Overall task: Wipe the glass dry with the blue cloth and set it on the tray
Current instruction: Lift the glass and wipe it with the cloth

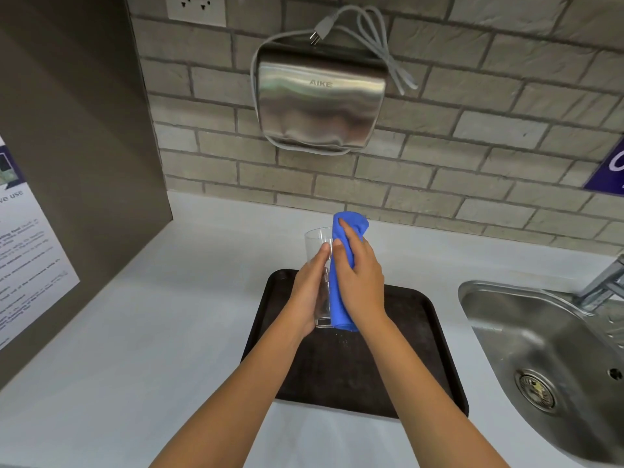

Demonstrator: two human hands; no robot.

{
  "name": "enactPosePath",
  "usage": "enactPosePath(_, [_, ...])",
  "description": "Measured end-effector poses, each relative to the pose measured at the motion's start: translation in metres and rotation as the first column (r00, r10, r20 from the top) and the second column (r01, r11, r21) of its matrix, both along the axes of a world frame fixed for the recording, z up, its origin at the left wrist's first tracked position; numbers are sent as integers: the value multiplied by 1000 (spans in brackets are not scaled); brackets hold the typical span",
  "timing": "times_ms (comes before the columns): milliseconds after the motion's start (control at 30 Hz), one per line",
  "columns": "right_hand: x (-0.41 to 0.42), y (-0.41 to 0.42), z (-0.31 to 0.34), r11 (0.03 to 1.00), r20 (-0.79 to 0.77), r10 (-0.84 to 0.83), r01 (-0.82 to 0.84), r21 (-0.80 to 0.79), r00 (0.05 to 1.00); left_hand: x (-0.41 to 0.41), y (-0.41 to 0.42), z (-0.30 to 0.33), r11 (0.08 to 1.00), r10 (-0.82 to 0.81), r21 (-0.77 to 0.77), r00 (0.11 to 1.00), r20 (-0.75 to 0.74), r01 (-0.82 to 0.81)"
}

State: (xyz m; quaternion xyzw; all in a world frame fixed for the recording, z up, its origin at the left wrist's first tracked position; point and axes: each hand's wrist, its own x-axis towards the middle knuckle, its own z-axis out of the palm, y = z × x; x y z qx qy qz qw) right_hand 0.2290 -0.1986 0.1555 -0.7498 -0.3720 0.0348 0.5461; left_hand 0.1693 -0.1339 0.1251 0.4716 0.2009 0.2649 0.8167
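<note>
Items counted: one clear glass (315, 244), one blue cloth (339, 292), one dark tray (425, 349), two bare hands.

Surface and room: the tray lay flat on a white countertop (141, 332), with one stainless sink (526, 336) set into the counter to its right and one faucet (604, 282) at the frame's right edge. The back wall was grey brick (472, 146). One steel hand dryer (320, 103) hung on it, its grey cord (381, 45) looped over the top with the plug loose. One outlet plate (196, 8) showed at the upper left of the wall. A printed notice (23, 258) was fixed to the brown side panel (84, 130) on the left.

Position of the glass: it was held above the far half of the tray, clear of the tray surface, its open rim pointing away from the person and its base towards the wrists. The left hand (309, 292) gripped the glass around its left side, fingers curled over the wall. The right hand (363, 285) pressed the blue cloth against the right side of the glass, fingers spread flat along the cloth. The cloth ran the length of the glass and bunched past the rim.
</note>
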Motion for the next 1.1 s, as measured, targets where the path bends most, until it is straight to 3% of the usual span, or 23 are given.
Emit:
enactPosePath(133, [-6, 0, -15, 991, 228, -70, 93, -94, 971, 6, 4, -12, 983, 172, 87, 980, -100, -164])
enactPosePath(233, [-7, 3, -23, 985, 318, -94, 134, -105, 944, 9, 2, -15, 976, 182, 143, 977, -114, -165])
enactPosePath(333, [-5, 1, -20, 995, 233, -72, 84, -45, 970, 10, 2, -12, 983, 130, 140, 987, -93, -117])
enactPosePath(500, [8, 2, -14, 993, -166, -30, 49, 111, 986, 5, 4, -5, 998, 21, 68, 999, -34, -18])
enactPosePath(567, [11, 1, -14, 993, -235, -17, 45, 112, 972, 6, 5, -6, 998, 2, 57, 1000, -24, 0])
enactPosePath(800, [6, -7, -37, 999, -272, -12, 23, 37, 962, 10, 12, -10, 998, 70, -5, 996, -52, -70])
enactPosePath(1100, [18, -38, -77, 954, -58, -163, 143, -265, 985, 19, 16, -41, 964, 80, 264, 979, -189, -28])
